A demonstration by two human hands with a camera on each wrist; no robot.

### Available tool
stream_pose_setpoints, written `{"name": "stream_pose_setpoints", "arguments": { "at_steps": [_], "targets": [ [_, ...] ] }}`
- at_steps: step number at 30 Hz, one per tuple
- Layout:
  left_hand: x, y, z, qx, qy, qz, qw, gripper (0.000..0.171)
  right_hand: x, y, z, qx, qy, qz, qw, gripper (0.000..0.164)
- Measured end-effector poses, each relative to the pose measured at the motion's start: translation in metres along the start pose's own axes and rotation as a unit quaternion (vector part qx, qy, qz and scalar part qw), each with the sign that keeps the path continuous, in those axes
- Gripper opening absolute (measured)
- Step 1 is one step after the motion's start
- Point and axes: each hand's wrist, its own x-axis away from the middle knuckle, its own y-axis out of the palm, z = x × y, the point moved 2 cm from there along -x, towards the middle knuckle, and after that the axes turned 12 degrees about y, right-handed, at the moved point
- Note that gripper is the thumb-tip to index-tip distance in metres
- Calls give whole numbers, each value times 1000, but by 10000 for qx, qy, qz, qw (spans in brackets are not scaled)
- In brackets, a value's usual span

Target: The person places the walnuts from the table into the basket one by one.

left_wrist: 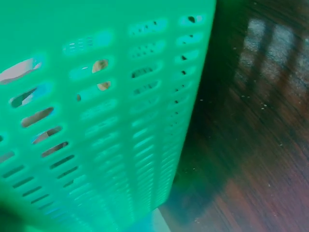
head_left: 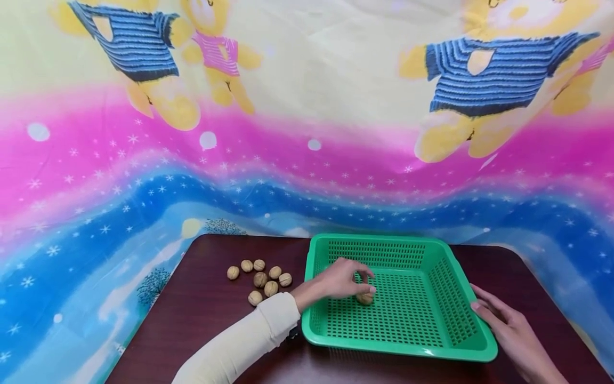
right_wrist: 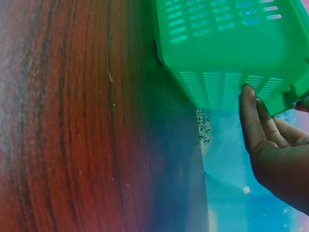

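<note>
In the head view, my left hand (head_left: 342, 278) is inside a green plastic basket (head_left: 374, 349), its fingers loosely bent. Just below its thumb tip, a walnut (head_left: 364, 298) shows against the slotted basket floor; the thumb overlaps its top edge. A space shows between thumb and forefinger. At the basket's right side, my right hand (head_left: 510, 325) holds the rim with the thumb at the edge. In the right wrist view, its straight fingers (right_wrist: 248, 113) lie along the outside of the basket wall (right_wrist: 227, 53). The left wrist view shows only the outer slotted wall (left_wrist: 111, 130), hiding that hand.
Several walnuts (head_left: 260, 279) lie loose in a group on the dark wooden table (head_left: 201, 298), left of the basket. Behind the table hangs a colourful cloth (head_left: 307, 176) printed with bears and snowflakes. The left forearm crosses over the basket's left rim.
</note>
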Motion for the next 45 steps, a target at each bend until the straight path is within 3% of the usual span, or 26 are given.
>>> {"name": "stream_pose_setpoints", "arguments": {
  "at_steps": [7,13,20,28,36,45],
  "targets": [
    [6,-23,6,275,67,465,9985,36,-1,-3,-4,89,-51,78,9999,84],
    [28,-54,1,414,-44,1050,9936,37,1,-5,-4,27,-93,70,9999,82],
    [71,-85,-27,212,-397,1701,9844,39,1,-6,-4,66,-133,84,9999,82],
    [135,-106,-65,206,-1284,2327,9638,36,2,-5,-3,91,-209,81,9997,81],
    [189,-115,-103,37,-1992,2583,9453,38,3,-5,-3,126,-82,31,9999,83],
    [226,-113,-130,-22,-2620,2662,9276,42,2,-2,0,47,-23,-50,10000,82]
  ]
}}
